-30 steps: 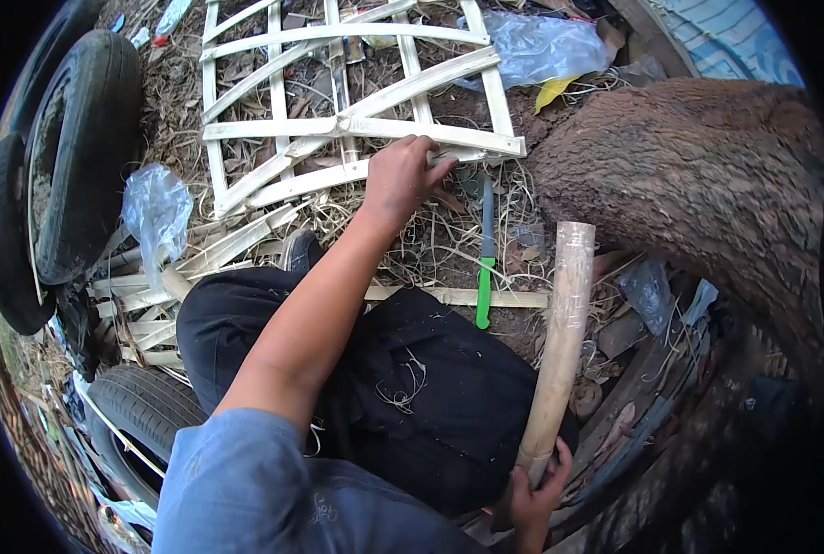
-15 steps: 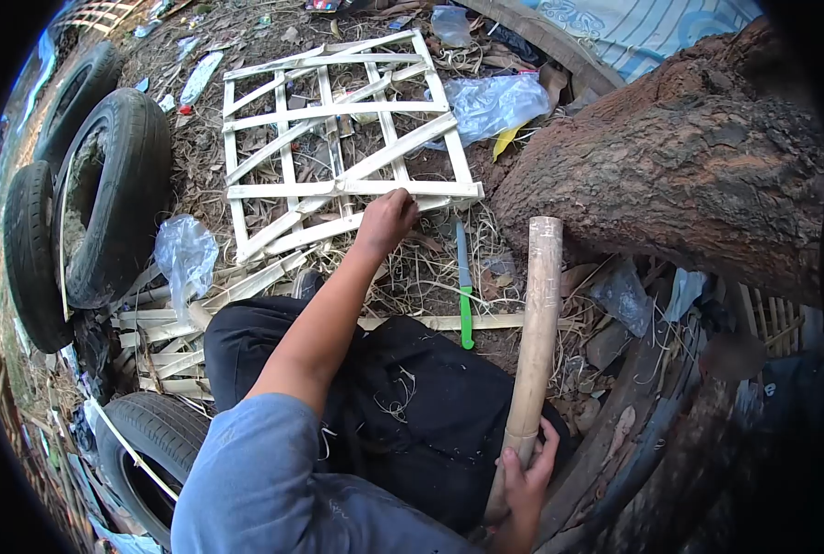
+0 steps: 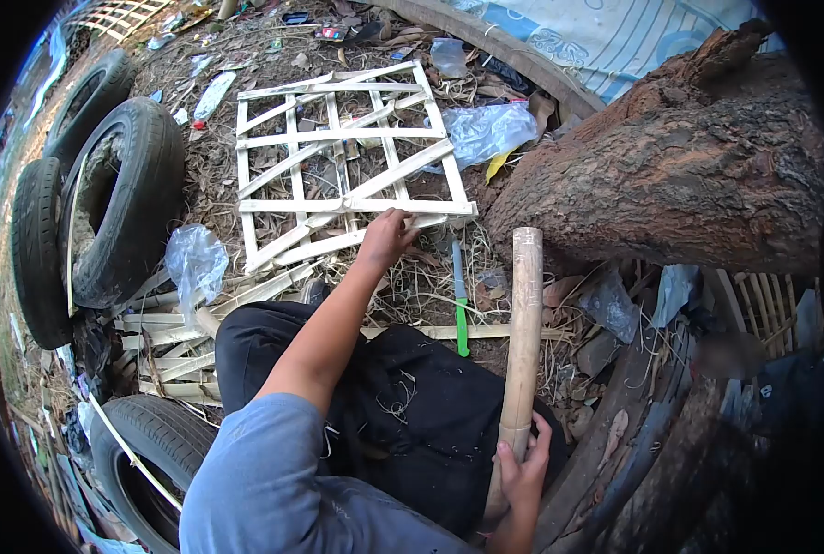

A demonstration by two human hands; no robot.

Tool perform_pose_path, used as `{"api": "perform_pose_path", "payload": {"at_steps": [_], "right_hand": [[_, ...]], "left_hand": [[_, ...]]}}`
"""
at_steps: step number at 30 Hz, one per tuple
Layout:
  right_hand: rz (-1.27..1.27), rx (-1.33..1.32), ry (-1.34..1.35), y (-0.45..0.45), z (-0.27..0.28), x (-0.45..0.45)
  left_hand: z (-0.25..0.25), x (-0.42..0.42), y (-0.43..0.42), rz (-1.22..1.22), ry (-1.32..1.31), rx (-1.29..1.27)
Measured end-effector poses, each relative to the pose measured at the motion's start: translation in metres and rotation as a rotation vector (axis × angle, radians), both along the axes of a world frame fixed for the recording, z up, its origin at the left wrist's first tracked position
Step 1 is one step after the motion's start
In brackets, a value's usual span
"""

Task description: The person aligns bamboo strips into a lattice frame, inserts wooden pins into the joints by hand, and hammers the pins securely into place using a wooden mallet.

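A woven bamboo lattice of pale flat strips lies on the ground ahead of me. My left hand is at its near edge, fingers closed around the lower strips right of the middle; the fingertips are partly hidden. In my right hand is a thick bamboo pole, gripped near its lower end and slanting up beside my right leg. Between the lattice and the pole, a knife with a green handle lies on the ground, its blade pointing away from me. Neither hand touches it.
Several old tyres stand and lie on the left. A thick tree trunk blocks the right side. More bamboo strips lie by my left knee. Plastic bags, dry leaves and litter cover the ground.
The view has tilted slightly, so the lattice and knife sit lower in the picture. My left hand stays at the lattice edge with its fingers slightly shifted. My right hand keeps the pole.
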State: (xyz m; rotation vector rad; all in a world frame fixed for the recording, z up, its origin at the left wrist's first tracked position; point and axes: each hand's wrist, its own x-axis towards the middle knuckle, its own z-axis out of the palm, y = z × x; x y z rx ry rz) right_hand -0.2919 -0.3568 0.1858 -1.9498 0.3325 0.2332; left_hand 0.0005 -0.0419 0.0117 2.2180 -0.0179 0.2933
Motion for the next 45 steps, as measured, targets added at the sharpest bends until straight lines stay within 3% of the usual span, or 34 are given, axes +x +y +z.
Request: {"api": "perform_pose_path", "payload": {"at_steps": [3, 8, 10, 15, 17, 22, 24, 26, 27, 29, 31, 33, 34, 35, 37, 39, 40, 42, 43, 45], "right_hand": [[0.047, -0.023, -0.076, 0.0, -0.001, -0.004], [0.066, -0.002, -0.128, 0.001, 0.002, -0.009], [0.044, 0.054, -0.149, 0.001, 0.006, -0.011], [-0.062, 0.252, -0.033, -0.014, 0.058, -0.028], [-0.065, 0.018, -0.227, -0.036, 0.065, -0.043], [-0.103, -0.232, -0.156, -0.126, 0.05, -0.07], [-0.143, -0.317, -0.08, -0.137, 0.035, -0.072], [-0.167, -0.564, 0.032, -0.129, 0.02, -0.07], [-0.188, -0.568, 0.048, -0.131, -0.003, -0.075], [-0.263, -0.389, -0.043, -0.147, -0.056, -0.078], [-0.295, -0.461, 0.075, -0.147, -0.08, -0.079], [-0.252, -0.29, 0.076, -0.171, -0.11, -0.082], [-0.246, -0.234, 0.077, -0.181, -0.117, -0.079], [-0.5, 0.172, 0.231, -0.195, -0.121, -0.07], [-0.669, 0.297, 0.374, -0.165, -0.077, -0.031], [-0.182, -0.625, 0.346, -0.101, 0.018, 0.029], [0.269, -1.221, 0.288, -0.084, 0.039, 0.048], [0.175, -0.93, 0.121, -0.051, 0.049, 0.089], [0.241, -0.741, 0.044, -0.028, 0.049, 0.111], [0.416, -0.601, 0.006, 0.034, 0.043, 0.15]], "left_hand": [[0.014, -0.012, 0.006, 0.004, -0.025, 0.084], [0.06, -0.046, 0.041, 0.001, 0.193, 0.481], [0.109, -0.075, 0.055, 0.056, 0.178, 0.523], [0.176, -0.17, 0.121, 0.193, 0.125, 0.527], [0.193, -0.215, 0.148, 0.304, 0.114, 0.486], [0.154, -0.278, 0.217, 0.432, 0.261, 0.371], [0.128, -0.272, 0.23, 0.436, 0.339, 0.121], [0.096, -0.251, 0.233, 0.341, 0.311, 0.121], [0.08, -0.234, 0.235, 0.27, 0.304, 0.101], [0.049, -0.195, 0.241, 0.105, 0.344, 0.153], [0.049, -0.17, 0.235, 0.029, 0.34, 0.374], [0.035, -0.15, 0.247, 0.02, 0.392, 0.455], [0.024, -0.141, 0.256, -0.009, 0.409, 0.521], [0.014, -0.132, 0.262, -0.036, 0.426, 0.586], [0.024, -0.12, 0.256, -0.089, 0.524, 0.626], [0.037, -0.116, 0.239, -0.115, 0.552, 0.881], [0.025, -0.115, 0.241, -0.115, 0.469, 0.952], [0.026, -0.108, 0.239, -0.155, 0.466, 0.988], [0.027, -0.105, 0.24, -0.182, 0.458, 1.022], [0.023, -0.103, 0.247, -0.225, 0.478, 1.05]]}}
